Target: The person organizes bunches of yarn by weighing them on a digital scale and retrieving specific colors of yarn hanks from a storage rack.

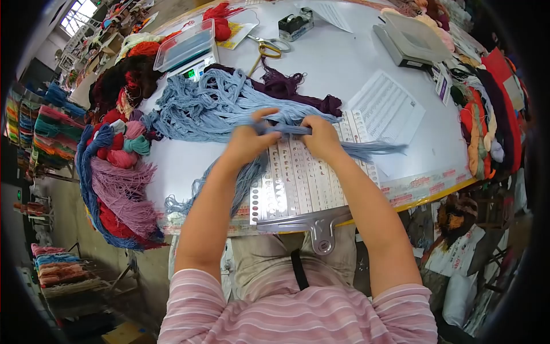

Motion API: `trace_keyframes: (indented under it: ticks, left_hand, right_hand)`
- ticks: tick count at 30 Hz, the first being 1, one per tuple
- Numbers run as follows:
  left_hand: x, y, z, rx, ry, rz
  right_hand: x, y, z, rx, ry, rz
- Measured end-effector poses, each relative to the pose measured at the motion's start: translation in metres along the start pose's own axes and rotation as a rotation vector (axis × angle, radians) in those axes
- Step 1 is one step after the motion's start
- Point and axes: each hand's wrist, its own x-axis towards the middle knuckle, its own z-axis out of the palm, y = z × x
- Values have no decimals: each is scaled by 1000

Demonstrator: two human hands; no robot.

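A bundle of grey-blue yarn [366, 149] runs across a white card with rows of holes [298, 178], its cut ends fanning out to the right. My right hand [321, 137] is closed round this bundle above the card. To its left, my left hand [252, 137] is at the same bundle, thumb and a finger apart and blurred by motion. More grey-blue strands [246, 178] hang below my left hand. A large light blue skein [212, 103] lies just behind both hands, with dark purple yarn [281, 86] beyond it. A metal clip [321, 226] grips the card's near edge.
Gold-handled scissors [267, 48], a tape dispenser [295, 26] and a scale with a clear tray [186, 46] stand at the back. Printed sheets [387, 109] lie right of the card. Coloured yarn piles [123, 183] line the left edge, with others [487, 114] at the right.
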Motion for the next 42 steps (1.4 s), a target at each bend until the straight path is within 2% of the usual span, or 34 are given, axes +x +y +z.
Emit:
trace_keyframes:
  ticks: [1,4,6,7,9,10,11,13,18,20,23,24,25,26,27,28,31,33,35,37,38,40,41,42]
  left_hand:
    - [-11,6,-17,-29,57,-66]
    - [-34,-29,-78,-497,308,-118]
    - [-47,-72,-116,-680,504,-232]
    - [-50,-98,-129,-734,593,-298]
    - [-62,-107,-116,-513,626,-360]
    - [-65,-108,-111,-435,580,-385]
    - [-64,-107,-108,-440,585,-388]
    - [-59,-107,-104,-90,598,-330]
    - [-53,-108,-110,-12,579,-330]
    - [-51,-116,-113,36,569,-320]
    - [-50,-118,-119,17,514,-324]
    - [-51,-112,-122,-33,525,-357]
    - [-51,-114,-131,-144,595,-367]
    - [-51,-118,-146,-256,664,-376]
    - [-50,-127,-168,-418,649,-350]
    - [-49,-121,-182,-481,671,-306]
    - [-40,-80,-206,-705,741,-228]
    - [-26,-61,-229,-739,782,-69]
    - [-22,-56,-281,-949,680,161]
    - [1,-39,-286,-789,686,98]
    - [13,-34,-287,-693,680,146]
    - [29,14,-254,-376,897,130]
    - [35,5,-265,-120,881,266]
    - [35,10,-267,145,900,250]
  right_hand:
    - [1,0,0,2,0,1]
    - [7,4,0,7,17,31]
    - [8,16,5,261,6,117]
    - [7,19,6,263,5,116]
    - [10,24,9,643,0,172]
    - [13,25,13,867,-6,165]
    - [15,28,14,863,-13,166]
    - [14,28,9,808,-48,117]
    - [13,19,4,714,-45,120]
    - [10,10,-10,1011,-80,297]
    - [10,12,-12,1088,-124,283]
    - [14,21,-1,927,-83,220]
    - [12,23,2,929,-81,223]
    - [10,24,6,638,-93,144]
    - [7,23,9,344,-104,66]
    - [4,10,5,166,-105,82]
    - [-1,-9,7,9,-50,56]
    - [0,-11,4,-6,-93,91]
    - [-3,-8,3,19,-73,87]
    - [-1,-8,2,10,-87,106]
    - [-1,-9,1,-1,-110,126]
    - [-1,-10,2,-6,-76,125]
    - [-2,-11,4,-12,-55,121]
    - [-2,-8,9,-12,-59,106]
